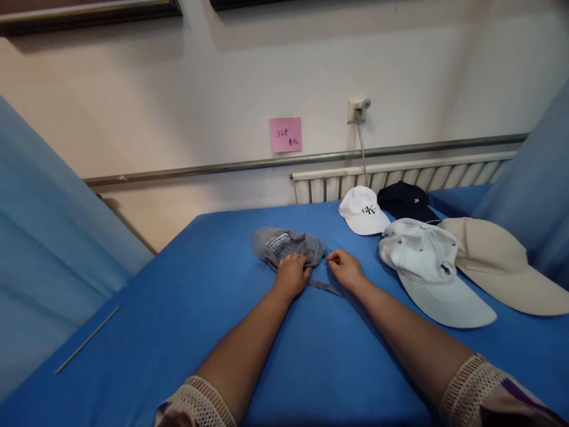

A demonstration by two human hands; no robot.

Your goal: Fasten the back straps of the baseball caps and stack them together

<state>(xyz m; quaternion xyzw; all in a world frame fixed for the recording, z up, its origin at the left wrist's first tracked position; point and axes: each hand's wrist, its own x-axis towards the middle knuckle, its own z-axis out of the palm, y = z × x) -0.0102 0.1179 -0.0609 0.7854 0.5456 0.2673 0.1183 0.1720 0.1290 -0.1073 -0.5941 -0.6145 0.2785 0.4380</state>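
Observation:
A grey baseball cap (306,244) with white lettering lies on its side on the blue-covered bed, its brim pointing left. My left hand (291,274) is closed on the cap's near edge, thumb to the right. Just right of the cap, my right hand (345,268) holds a pinch, fingertips beside a small dark end at the cap's back edge. What sits between those fingertips is too small to make out. A loose grey strap (325,287) trails from the cap across the sheet, below and between my hands.
To the right lie a white cap (361,207), a navy cap (406,198), a pale cap (420,249) and a beige cap (489,246). A thin stick (87,340) rests at the left. Blue curtains (40,237) hang on both sides; a radiator (329,187) stands behind.

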